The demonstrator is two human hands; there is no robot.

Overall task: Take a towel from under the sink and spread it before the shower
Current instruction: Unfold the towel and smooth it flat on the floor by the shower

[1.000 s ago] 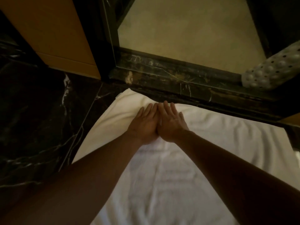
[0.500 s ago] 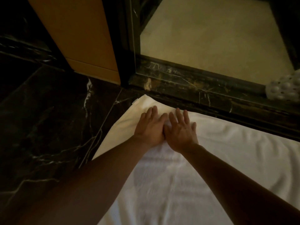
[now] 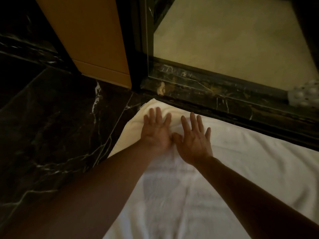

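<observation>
A white towel (image 3: 233,169) lies flat on the dark marble floor, its far edge along the raised dark marble shower threshold (image 3: 215,94). My left hand (image 3: 156,131) rests palm down on the towel's far left corner, fingers spread. Beside it, thumbs nearly touching, my right hand (image 3: 195,140) presses flat on the towel with fingers apart. Neither hand grips the cloth. Both forearms cover the towel's near middle.
Beyond the threshold is the pale shower floor (image 3: 233,40) behind a glass panel edge (image 3: 147,40). A white bumpy mat (image 3: 305,94) pokes in at the right. An orange-brown panel (image 3: 93,40) stands at the upper left. Dark veined marble floor (image 3: 51,126) spreads to the left.
Both hands have slid toward the towel's far left corner and their fingers have spread apart; the view has shifted left.
</observation>
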